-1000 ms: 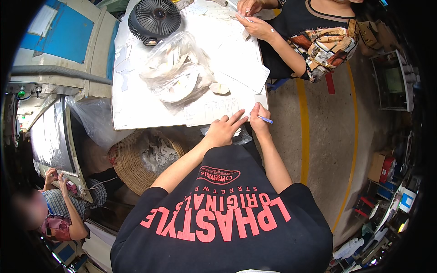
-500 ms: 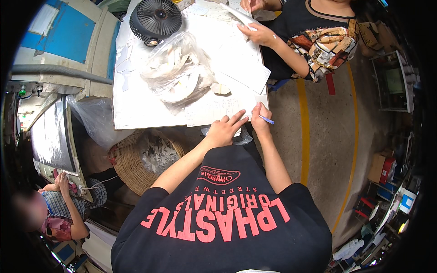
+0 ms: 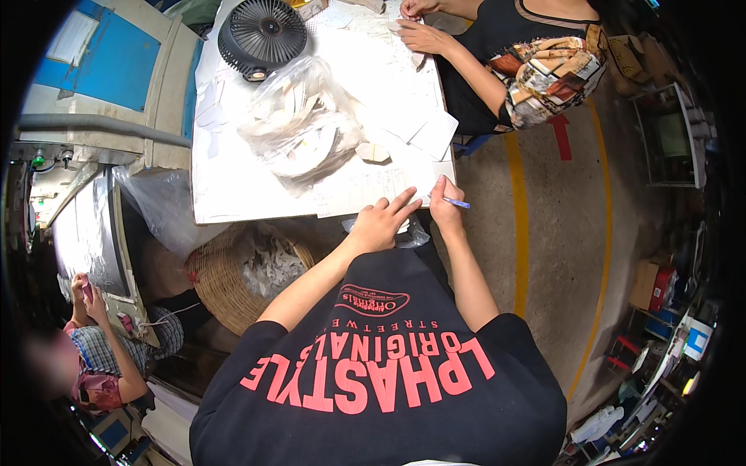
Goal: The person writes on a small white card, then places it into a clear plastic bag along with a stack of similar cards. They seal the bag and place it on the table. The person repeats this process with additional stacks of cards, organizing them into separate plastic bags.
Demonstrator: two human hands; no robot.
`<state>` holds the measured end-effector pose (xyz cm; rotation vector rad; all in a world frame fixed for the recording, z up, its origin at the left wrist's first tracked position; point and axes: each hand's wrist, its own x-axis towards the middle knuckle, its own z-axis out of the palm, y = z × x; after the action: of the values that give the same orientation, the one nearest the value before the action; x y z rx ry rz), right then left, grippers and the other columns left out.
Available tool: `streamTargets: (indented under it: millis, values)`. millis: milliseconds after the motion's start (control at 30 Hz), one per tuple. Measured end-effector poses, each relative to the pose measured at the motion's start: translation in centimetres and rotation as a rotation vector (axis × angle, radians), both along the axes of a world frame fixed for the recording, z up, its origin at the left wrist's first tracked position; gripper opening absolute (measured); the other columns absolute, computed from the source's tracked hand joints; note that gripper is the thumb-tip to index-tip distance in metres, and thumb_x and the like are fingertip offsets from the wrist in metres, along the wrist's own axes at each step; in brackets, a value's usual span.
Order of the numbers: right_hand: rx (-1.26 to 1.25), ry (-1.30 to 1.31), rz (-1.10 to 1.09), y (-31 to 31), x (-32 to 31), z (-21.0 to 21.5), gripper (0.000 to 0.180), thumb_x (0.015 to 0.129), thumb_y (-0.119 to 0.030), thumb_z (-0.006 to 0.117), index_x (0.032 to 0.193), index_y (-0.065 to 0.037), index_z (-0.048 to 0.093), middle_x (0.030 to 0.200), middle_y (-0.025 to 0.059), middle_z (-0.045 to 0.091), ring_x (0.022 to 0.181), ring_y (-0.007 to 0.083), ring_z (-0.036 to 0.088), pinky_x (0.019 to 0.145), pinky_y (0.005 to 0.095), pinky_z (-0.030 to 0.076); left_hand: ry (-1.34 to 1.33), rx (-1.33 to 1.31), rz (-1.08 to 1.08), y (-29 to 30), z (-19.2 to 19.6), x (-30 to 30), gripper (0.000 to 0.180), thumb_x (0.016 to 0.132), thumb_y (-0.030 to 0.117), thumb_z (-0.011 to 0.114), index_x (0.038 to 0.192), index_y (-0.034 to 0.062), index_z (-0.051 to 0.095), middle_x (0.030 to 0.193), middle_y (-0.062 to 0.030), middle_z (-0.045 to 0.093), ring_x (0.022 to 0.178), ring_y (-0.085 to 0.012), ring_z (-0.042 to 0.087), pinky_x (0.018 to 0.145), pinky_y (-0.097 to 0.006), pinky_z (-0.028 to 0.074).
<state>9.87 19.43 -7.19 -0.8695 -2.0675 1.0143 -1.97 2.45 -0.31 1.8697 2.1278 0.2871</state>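
At a White Table's (image 3: 220,182) Corner, Blue Pen (image 3: 458,203) in Hand

Glare blurs the sheet's (image 3: 351,199) faint markings; the pen's tip is hard to discern. Slim, it juts from the right hand (image 3: 446,210), fingers clamped around it; the left hand's (image 3: 379,222) fingers rest spread alongside. A co-worker's hands (image 3: 426,36) are closer together than half a second ago.

My black shirt (image 3: 381,436) bears bold red lettering (image 3: 418,382) at six o'clock. A red arrow (image 3: 562,144) marks the floor (image 3: 556,225) at two. My sheet's (image 3: 359,190) writing is illegible.
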Motion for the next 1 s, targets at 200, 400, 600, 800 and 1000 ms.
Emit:
streamTargets:
  millis: [200,400,600,800,1000]
  values:
    - [0.021,0.005,0.006,0.0,0.3,0.8,0.044,0.112,-0.022,0.044,0.077,0.001,0.059,0.064,0.0175,0.063,0.058,0.0366,0.065,0.056,0.0455,0.049,0.010,0.008,-0.009,0.2,-0.2,0.2,0.099,0.068,0.010,0.075,0.159,0.0259,0.042,0.167,-0.0009,0.039,0.093,-0.0262,0.066,0.075,-0.040,0.061]
    - [0.070,-0.041,-0.034,0.0,0.4,0.6,0.044,0.112,-0.021,0.044,0.077,0.001,0.059,0.064,0.0177,0.063,0.059,0.0377,0.066,0.057,0.0463,0.050,0.007,0.008,-0.011,0.1,0.0,0.3,0.098,0.068,0.010,0.075,0.159,0.0256,0.043,0.167,-0.0008,0.039,0.093,-0.0261,0.065,0.075,-0.039,0.061]
    - [0.049,-0.029,-0.045,0.0,0.5,0.5,0.044,0.112,-0.022,0.044,0.078,0.001,0.059,0.065,0.0179,0.063,0.061,0.0383,0.066,0.058,0.0468,0.050,0.015,0.036,-0.017,0.1,0.2,0.3,0.096,0.068,0.010,0.075,0.158,0.0252,0.045,0.167,-0.0009,0.039,0.092,-0.0258,0.065,0.074,-0.039,0.061]
    - [-0.005,-0.031,-0.060,-0.1,0.5,1.2,0.043,0.112,-0.021,0.043,0.078,0.001,0.059,0.066,0.0186,0.064,0.062,0.0397,0.066,0.058,0.0482,0.050,0.001,0.037,-0.008,0.1,0.3,0.4,0.096,0.068,0.009,0.074,0.158,0.0248,0.045,0.167,-0.0010,0.040,0.092,-0.0259,0.065,0.074,-0.039,0.061]
    - [0.048,-0.043,-0.068,0.2,0.7,0.6,0.043,0.112,-0.020,0.043,0.079,0.002,0.059,0.066,0.0188,0.064,0.062,0.0415,0.066,0.058,0.0490,0.050,-0.015,0.020,-0.009,0.1,0.3,0.4,0.097,0.068,0.009,0.074,0.158,0.0249,0.044,0.167,-0.0010,0.039,0.093,-0.0265,0.065,0.076,-0.040,0.061]
